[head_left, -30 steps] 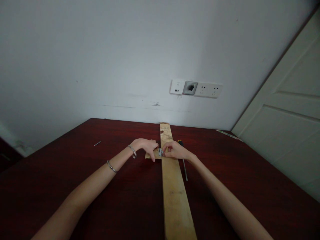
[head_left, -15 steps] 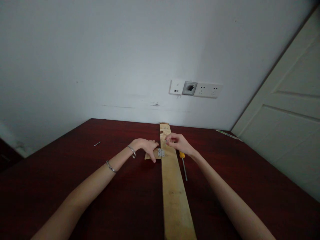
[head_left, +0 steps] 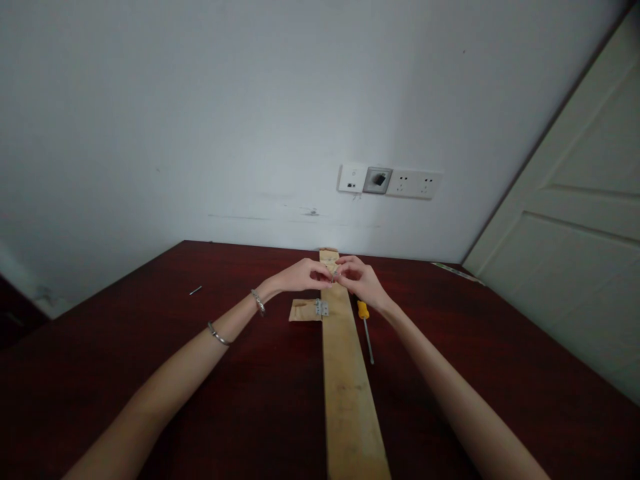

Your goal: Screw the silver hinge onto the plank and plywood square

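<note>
My left hand [head_left: 306, 275] and my right hand [head_left: 364, 283] meet over the far part of a long wooden plank [head_left: 350, 387]. Their fingertips pinch together around something small and greyish, too tiny to make out. Just nearer to me, a metal hinge [head_left: 321, 307] lies across the plank's left edge and a short piece of wood [head_left: 300, 312]. Neither hand touches that hinge or the short piece. Right of the plank, below my right hand, lies a screwdriver [head_left: 363, 311] with a yellow handle, its shaft pointing toward me.
The dark red tabletop [head_left: 240, 413] runs back to a white wall. A small thin metal rod [head_left: 195, 290] lies at the left. A pale strip [head_left: 457, 273] rests at the back right corner. Wall sockets [head_left: 413, 184] sit above the table, and a white door [head_left: 575, 253] stands at the right.
My left hand has lifted off the short wood piece and moved right and away from me to meet my right hand's fingers. The short piece now shows fully.
</note>
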A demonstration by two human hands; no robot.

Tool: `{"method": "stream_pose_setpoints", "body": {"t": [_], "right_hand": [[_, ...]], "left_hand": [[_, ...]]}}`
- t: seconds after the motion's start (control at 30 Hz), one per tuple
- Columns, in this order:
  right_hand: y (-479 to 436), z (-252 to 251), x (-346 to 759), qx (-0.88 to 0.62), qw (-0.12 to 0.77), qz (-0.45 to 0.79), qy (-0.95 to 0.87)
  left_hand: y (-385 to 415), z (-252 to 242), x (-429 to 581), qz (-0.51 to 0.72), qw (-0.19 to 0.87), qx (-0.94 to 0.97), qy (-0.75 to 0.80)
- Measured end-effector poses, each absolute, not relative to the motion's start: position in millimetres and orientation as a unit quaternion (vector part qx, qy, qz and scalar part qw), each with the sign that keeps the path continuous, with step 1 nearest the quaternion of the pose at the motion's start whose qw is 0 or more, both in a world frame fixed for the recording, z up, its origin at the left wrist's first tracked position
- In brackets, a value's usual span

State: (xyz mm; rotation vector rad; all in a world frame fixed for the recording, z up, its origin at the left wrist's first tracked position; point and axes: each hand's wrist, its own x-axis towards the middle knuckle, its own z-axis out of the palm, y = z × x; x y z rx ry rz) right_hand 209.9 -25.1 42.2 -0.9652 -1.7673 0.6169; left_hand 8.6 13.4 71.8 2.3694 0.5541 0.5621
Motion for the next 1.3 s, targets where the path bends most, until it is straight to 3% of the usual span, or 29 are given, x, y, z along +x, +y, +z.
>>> {"method": "stream_pose_setpoints", "body": {"t": [0.33,0.6,0.87,1.3], "right_hand": [[-25.7,47.2,212.9,-0.407,0.497,0.222,-0.734],[-29.8,65.9,228.0,-0.438,0.509,0.233,-0.704],[-32.9,85.8,262.1,-0.520,0.459,0.244,-0.678],[-9.7,57.5,290.1,-0.577,0.402,0.272,-0.657]], "left_hand": [[11.1,71.7,11.1,0.282,0.279,0.897,0.195],[33.7,96.9,-38.8,0.248,0.182,0.907,0.288],[79.8,97.4,-171.9,0.003,-0.014,0.857,0.516],[69.0,32.2,-257.3,-0.119,-0.132,0.780,0.601]]}}
